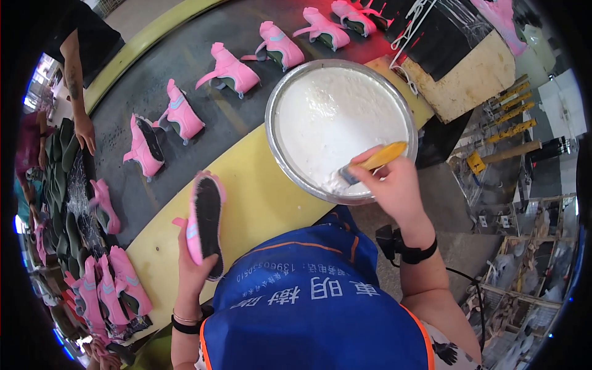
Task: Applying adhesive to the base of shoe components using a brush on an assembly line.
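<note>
My left hand (193, 266) grips a pink shoe upper (209, 219) by its near end, with the dark underside turned up. My right hand (394, 190) is closed round a paintbrush (383, 155) with a yellow handle. The brush's head is down at the near edge of a thick white liquid (339, 114), which looks like glue. That liquid fills a wide round metal basin (271, 139) standing at the table's near side. The bristles are partly hidden by the liquid.
Several pink uppers (183, 114) lie in a curved row on the dark conveyor belt (203, 55). More uppers (114, 293) cluster at the left, beside dark green soles (65, 148). A co-worker's hand (85, 132) hangs over the belt's far left. Racks (524, 271) stand at the right.
</note>
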Action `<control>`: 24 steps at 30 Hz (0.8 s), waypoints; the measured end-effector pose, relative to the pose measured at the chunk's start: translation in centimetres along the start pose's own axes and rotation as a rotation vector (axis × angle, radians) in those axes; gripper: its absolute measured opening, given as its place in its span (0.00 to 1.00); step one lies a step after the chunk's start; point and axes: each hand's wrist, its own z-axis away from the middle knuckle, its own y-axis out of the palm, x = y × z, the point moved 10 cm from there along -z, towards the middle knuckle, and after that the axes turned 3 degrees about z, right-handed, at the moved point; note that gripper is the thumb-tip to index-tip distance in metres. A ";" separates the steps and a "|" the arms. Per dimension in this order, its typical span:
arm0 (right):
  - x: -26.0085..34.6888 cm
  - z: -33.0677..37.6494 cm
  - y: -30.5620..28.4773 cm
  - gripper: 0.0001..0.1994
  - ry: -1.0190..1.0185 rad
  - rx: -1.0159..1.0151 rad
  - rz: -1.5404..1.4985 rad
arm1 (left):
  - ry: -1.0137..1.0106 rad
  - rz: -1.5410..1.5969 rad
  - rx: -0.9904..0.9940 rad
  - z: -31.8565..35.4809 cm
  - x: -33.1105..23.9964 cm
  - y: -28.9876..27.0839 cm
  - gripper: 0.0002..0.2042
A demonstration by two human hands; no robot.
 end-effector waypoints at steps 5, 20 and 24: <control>-1.4 0.3 -3.4 0.08 -0.029 -0.191 -0.430 | -0.238 0.562 0.138 1.5 -1.1 0.9 0.44; -5.4 0.6 -6.7 0.09 -0.024 -0.442 -0.645 | -0.218 0.441 0.576 0.8 -15.5 13.5 0.47; -3.6 0.4 -7.2 0.07 -0.033 -0.478 0.054 | -0.169 0.394 0.644 0.8 -17.2 14.3 0.43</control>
